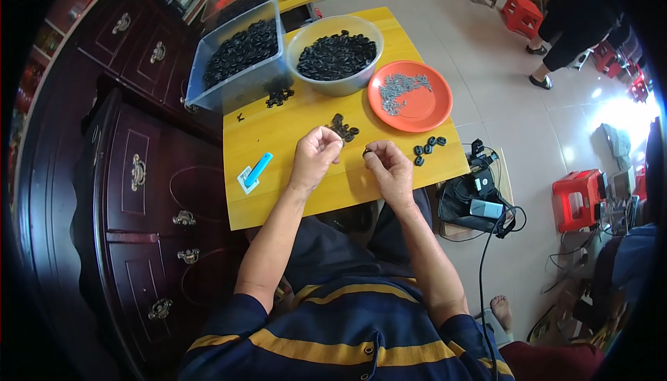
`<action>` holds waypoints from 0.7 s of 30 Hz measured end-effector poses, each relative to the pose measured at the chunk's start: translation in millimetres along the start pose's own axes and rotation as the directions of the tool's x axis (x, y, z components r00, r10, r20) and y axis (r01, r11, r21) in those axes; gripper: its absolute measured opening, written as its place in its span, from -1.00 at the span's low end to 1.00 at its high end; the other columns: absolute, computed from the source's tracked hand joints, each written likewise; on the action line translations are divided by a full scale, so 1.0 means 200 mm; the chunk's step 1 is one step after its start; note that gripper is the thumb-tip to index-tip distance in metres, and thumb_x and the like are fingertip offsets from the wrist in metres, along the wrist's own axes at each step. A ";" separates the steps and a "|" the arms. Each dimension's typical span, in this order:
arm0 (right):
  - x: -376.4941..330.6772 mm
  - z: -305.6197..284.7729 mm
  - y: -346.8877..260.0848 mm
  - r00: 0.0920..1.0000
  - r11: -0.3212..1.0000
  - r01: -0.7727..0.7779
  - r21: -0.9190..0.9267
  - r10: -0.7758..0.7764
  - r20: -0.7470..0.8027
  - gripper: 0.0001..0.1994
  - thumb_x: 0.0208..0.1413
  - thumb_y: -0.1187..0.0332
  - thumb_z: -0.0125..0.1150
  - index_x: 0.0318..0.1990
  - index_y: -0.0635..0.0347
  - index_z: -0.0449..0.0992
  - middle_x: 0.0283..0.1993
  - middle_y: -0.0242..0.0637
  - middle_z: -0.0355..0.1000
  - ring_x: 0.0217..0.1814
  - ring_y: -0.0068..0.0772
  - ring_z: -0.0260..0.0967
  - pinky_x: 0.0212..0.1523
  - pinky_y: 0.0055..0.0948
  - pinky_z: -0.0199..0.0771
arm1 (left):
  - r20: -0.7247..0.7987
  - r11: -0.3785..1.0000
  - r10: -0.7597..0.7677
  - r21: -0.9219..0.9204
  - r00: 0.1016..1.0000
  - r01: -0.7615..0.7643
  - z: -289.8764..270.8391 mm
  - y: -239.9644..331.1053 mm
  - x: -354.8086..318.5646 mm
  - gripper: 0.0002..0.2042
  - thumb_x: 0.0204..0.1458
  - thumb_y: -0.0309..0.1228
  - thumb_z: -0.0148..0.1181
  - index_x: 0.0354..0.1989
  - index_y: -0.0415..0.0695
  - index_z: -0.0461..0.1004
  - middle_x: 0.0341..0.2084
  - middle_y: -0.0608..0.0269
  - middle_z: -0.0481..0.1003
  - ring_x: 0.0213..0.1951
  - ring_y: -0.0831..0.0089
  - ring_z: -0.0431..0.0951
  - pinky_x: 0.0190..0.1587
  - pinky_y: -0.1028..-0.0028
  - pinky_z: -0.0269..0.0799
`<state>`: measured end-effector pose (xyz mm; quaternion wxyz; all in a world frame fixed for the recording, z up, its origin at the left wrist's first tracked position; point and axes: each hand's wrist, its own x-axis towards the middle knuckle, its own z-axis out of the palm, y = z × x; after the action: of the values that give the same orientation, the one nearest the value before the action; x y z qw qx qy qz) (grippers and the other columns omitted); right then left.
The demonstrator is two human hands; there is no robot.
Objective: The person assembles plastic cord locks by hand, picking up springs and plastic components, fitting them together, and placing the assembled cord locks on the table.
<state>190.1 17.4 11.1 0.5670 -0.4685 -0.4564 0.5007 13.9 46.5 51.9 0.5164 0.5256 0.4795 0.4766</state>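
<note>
Over the yellow table, my left hand is closed in a pinch, thumb against forefinger. Whatever sits in that pinch is too small to make out. A short gap to the right, my right hand grips a small black plastic piece between thumb and fingers. Just beyond my left hand lies a loose pile of black oval pieces. Several similar black pieces lie right of my right hand. An orange-red plate holds small grey metal parts.
At the back stand a round translucent tub and a clear rectangular bin, both filled with black pieces. A blue-handled tool lies on the left. Dark drawers border the left side; cables sit beyond the right edge. A person stands far right.
</note>
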 end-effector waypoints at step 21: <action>-0.05 0.14 0.10 0.999 0.999 -0.030 0.033 0.029 0.021 -0.90 0.16 0.46 0.30 -0.20 0.26 0.57 -0.46 -0.50 0.50 -0.49 -0.77 0.36 -0.46 -0.65 0.38 | -0.062 0.997 0.079 0.006 0.995 -0.079 -0.01 -0.15 -0.10 -0.87 0.11 -0.56 0.26 -0.18 -0.17 0.54 -0.40 0.49 0.50 -0.38 0.78 0.43 -0.27 0.70 0.38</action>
<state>158.7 11.5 -5.2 0.5628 -0.4605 -0.4466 0.5213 9.5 27.0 22.0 0.4809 0.5299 0.4749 0.5122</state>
